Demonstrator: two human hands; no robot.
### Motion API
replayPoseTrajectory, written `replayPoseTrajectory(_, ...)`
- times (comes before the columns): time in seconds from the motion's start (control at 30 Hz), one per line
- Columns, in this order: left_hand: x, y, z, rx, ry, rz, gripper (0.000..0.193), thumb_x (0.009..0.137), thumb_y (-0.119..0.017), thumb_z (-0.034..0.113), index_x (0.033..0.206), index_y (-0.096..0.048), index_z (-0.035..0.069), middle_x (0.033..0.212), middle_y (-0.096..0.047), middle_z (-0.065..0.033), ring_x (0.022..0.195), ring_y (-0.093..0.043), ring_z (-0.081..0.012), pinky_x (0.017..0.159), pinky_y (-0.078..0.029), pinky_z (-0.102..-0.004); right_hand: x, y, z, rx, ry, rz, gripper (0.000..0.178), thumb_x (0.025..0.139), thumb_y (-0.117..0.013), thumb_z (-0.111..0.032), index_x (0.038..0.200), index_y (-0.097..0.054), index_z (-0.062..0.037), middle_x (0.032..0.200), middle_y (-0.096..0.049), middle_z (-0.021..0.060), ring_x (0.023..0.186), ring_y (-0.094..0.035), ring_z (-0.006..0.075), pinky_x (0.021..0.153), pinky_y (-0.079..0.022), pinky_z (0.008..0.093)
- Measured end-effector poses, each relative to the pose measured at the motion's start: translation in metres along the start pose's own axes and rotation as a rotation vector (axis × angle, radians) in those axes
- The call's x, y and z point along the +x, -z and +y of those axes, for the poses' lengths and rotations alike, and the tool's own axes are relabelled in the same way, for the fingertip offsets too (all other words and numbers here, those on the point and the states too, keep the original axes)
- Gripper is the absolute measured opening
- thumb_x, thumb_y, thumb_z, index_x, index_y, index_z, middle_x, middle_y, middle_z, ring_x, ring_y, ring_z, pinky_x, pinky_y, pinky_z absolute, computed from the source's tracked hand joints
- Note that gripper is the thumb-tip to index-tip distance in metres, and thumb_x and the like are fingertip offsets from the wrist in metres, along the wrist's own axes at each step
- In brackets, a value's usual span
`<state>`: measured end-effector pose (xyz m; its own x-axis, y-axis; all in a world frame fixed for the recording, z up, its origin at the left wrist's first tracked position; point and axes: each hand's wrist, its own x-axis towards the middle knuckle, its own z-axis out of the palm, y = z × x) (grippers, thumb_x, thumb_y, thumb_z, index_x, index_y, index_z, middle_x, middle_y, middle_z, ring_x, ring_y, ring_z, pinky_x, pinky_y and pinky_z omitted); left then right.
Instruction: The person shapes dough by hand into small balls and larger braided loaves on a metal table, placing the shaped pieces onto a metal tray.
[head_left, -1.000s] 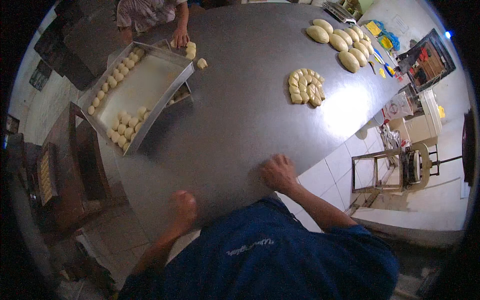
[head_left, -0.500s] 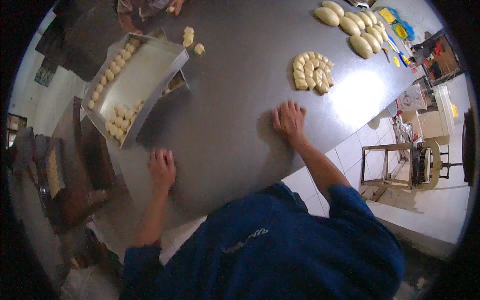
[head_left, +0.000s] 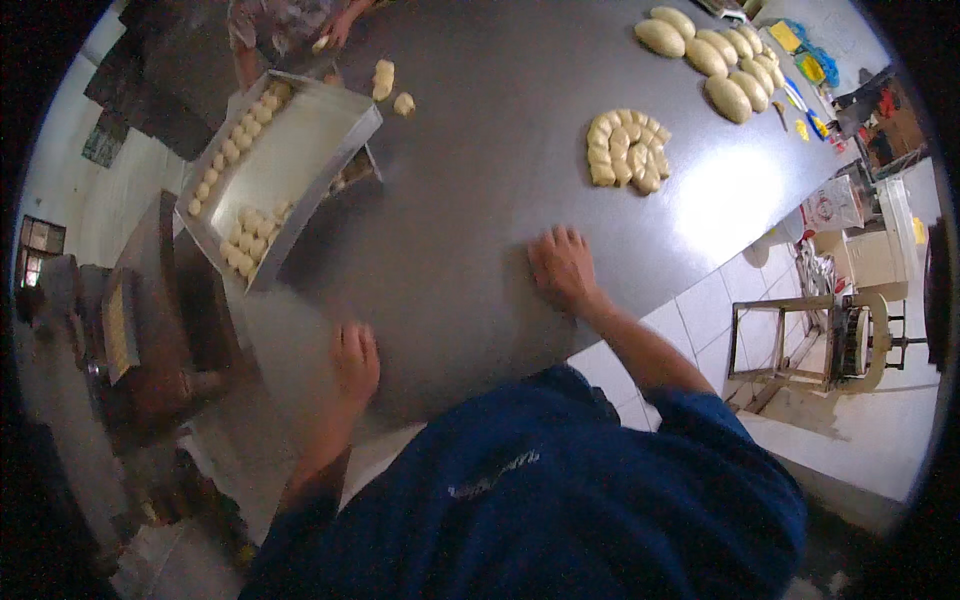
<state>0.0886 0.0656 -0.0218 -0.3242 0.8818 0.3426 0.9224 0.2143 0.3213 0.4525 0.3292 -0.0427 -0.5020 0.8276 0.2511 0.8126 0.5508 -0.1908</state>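
Observation:
Palm down on the grey table (head_left: 460, 170), my right hand (head_left: 565, 268) curls its fingers downward. Closer to the table's near left edge, my left hand (head_left: 356, 362) is cupped the same way. Whatever lies beneath either palm is hidden. Ahead of my right hand sits a curved cluster of cut dough pieces (head_left: 627, 150). A metal tray (head_left: 285, 150) stands to the left beyond my left hand, with a row of dough balls (head_left: 230, 152) along its far side and a group of dough balls (head_left: 252, 237) at its near end.
Two loose dough pieces (head_left: 383, 80) lie beside the tray. Another person's hand (head_left: 338, 30) shows at the far left. Several large oval dough loaves (head_left: 728, 98) rest at the far right. A metal-framed machine (head_left: 800, 340) stands on the tiled floor right of the table.
My left hand has moved right and slightly nearer to me. My right hand has shifted left and nearer, its fingers closer together. The other person's hand has come further into view.

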Motion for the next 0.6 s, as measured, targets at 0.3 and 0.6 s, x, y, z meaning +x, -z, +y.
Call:
replayPoseTrajectory(0.3, 0.047, -0.009, -0.002, -0.005, 0.127, -0.067, 0.020, 0.103, -0.054, 0.024, 0.101, -0.058, 0.004, 0.101, -0.059, -0.0216, 0.096, -0.058, -0.0444, 0.084, -0.048, -0.0524, 0.053, -0.010, 0.011, -0.004, -0.180, 0.082, 0.027, 0.099, -0.056, -0.028, 0.098, -0.063, -0.0024, 0.102, -0.061, 0.0200, 0.104, -0.058, 0.0404, 0.090, -0.045, 0.0537)
replayPoseTrajectory(0.6, 0.067, 0.001, -0.012, -0.094, 0.046, -0.021, 0.018, 0.101, -0.055, 0.019, 0.094, -0.056, 0.003, 0.097, -0.058, -0.0214, 0.091, -0.057, -0.0442, 0.081, -0.045, -0.0566, 0.059, 0.007, 0.015, 0.043, -0.145, 0.272, 0.028, 0.099, -0.057, -0.028, 0.097, -0.063, -0.0008, 0.099, -0.063, 0.0190, 0.095, -0.060, 0.0393, 0.088, -0.047, 0.0520)
